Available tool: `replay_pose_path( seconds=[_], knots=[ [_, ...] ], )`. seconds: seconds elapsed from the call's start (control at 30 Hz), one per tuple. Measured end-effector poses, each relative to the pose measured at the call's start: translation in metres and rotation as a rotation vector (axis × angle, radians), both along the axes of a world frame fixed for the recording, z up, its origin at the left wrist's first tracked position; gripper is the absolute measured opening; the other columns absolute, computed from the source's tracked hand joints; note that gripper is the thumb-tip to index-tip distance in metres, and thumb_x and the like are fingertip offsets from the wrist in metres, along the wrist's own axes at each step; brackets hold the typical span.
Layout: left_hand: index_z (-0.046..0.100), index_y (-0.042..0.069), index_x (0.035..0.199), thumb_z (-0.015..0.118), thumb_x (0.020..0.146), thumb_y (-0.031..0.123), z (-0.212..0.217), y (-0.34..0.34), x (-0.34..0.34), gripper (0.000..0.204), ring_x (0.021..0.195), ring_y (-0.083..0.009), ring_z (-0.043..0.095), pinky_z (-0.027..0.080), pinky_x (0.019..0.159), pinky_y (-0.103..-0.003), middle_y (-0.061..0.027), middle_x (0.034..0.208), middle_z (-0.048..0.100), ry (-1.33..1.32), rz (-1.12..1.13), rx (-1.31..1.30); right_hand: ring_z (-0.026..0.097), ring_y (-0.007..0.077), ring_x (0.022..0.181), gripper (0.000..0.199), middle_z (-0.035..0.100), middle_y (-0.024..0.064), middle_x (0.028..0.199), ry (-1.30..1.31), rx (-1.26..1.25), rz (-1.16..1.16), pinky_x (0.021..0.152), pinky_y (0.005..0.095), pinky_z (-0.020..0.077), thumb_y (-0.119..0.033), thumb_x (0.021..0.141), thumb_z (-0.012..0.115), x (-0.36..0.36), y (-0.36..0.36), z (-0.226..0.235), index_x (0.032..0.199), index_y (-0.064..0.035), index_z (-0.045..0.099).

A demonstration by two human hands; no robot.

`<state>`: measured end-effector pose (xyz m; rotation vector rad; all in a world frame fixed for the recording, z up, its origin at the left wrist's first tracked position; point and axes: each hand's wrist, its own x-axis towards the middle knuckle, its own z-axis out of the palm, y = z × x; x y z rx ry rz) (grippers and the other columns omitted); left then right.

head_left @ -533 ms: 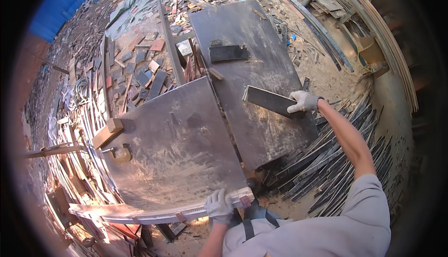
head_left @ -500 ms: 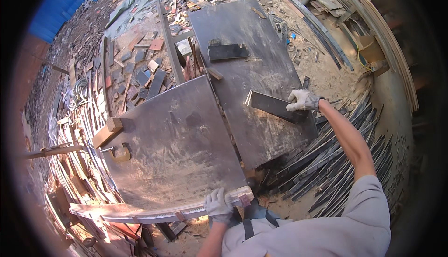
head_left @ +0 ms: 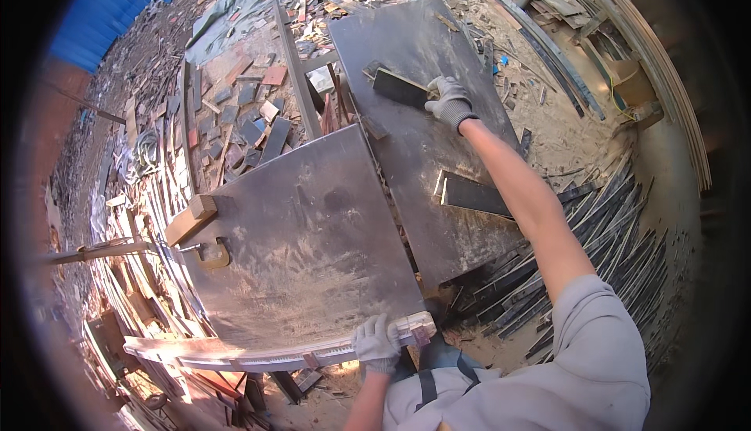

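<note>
My right hand [head_left: 450, 104], in a grey knitted glove, is closed on the right end of a short dark board [head_left: 400, 87] on the far part of the right tabletop panel [head_left: 415, 149]. The board sits slanted, with a smaller dark piece partly behind its left end. Nearer me on that panel lie stacked dark boards [head_left: 475, 195] with pale edges, partly hidden by my right forearm. My left hand [head_left: 377, 343], also gloved, wraps over the right part of a long wooden rail [head_left: 266, 355] along the front edge of the left panel [head_left: 305, 235].
A C-clamp [head_left: 215, 253] and a wooden block [head_left: 190, 220] sit at the left panel's left edge. Long dark strips [head_left: 579, 235] are heaped at right. Offcuts [head_left: 250, 134] litter the ground beyond, and pale strips [head_left: 145, 274] pile up at left.
My right hand has left the nearer stacked boards and moved far and left to the other dark board, now gripped and turned aslant. My left hand stays on the rail.
</note>
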<state>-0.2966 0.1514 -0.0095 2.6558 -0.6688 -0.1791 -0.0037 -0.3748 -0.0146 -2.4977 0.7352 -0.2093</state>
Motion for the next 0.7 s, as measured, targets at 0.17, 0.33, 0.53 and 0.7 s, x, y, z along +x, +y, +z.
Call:
replay_pose_path(
  seconds=[0.17, 0.33, 0.53, 0.7],
  knots=[
    [0.074, 0.010, 0.122, 0.062, 0.101, 0.041, -0.002, -0.002, -0.002, 0.039, 0.108, -0.0367, 0.068, 0.050, 0.099, -0.052, -0.0135, 0.118, 0.073, -0.037, -0.009, 0.015, 0.068, 0.0335, 0.105, 0.033, 0.072, 0.0145, 0.109, -0.242, -0.056, 0.068, 0.095, 0.0444, 0.0547, -0.019, 0.078, 0.089, -0.131, 0.020, 0.010, 0.107, -0.0103, 0.076],
    [0.063, 0.006, 0.141, 0.060, 0.105, 0.041, -0.009, 0.002, -0.006, 0.050, 0.120, -0.0387, 0.065, 0.048, 0.105, -0.052, -0.0179, 0.132, 0.068, -0.085, 0.003, -0.019, 0.068, 0.0313, 0.102, 0.029, 0.075, 0.0101, 0.102, -0.054, 0.095, 0.245, 0.094, 0.0430, 0.0545, -0.018, 0.082, 0.088, -0.276, 0.118, 0.029, 0.108, -0.0102, 0.076],
    [0.048, 0.001, 0.158, 0.059, 0.105, 0.042, -0.017, -0.014, -0.011, 0.067, 0.145, -0.0416, 0.051, 0.037, 0.122, -0.054, -0.0225, 0.158, 0.053, -0.287, 0.001, -0.083, 0.075, 0.0345, 0.095, 0.015, 0.079, 0.0155, 0.098, 0.087, 0.596, 0.382, 0.086, 0.0433, 0.0574, -0.016, 0.094, 0.077, -0.346, 0.219, -0.015, 0.105, -0.0061, 0.076],
    [0.058, 0.002, 0.151, 0.047, 0.109, 0.035, -0.017, -0.032, -0.013, 0.055, 0.146, -0.0411, 0.052, 0.037, 0.124, -0.053, -0.0223, 0.154, 0.058, -0.150, -0.141, 0.030, 0.074, 0.0374, 0.097, 0.013, 0.076, 0.0180, 0.097, 0.032, 0.489, 0.428, 0.087, 0.0448, 0.0575, -0.016, 0.097, 0.073, -0.346, 0.232, -0.046, 0.106, -0.0077, 0.077]
  ],
)
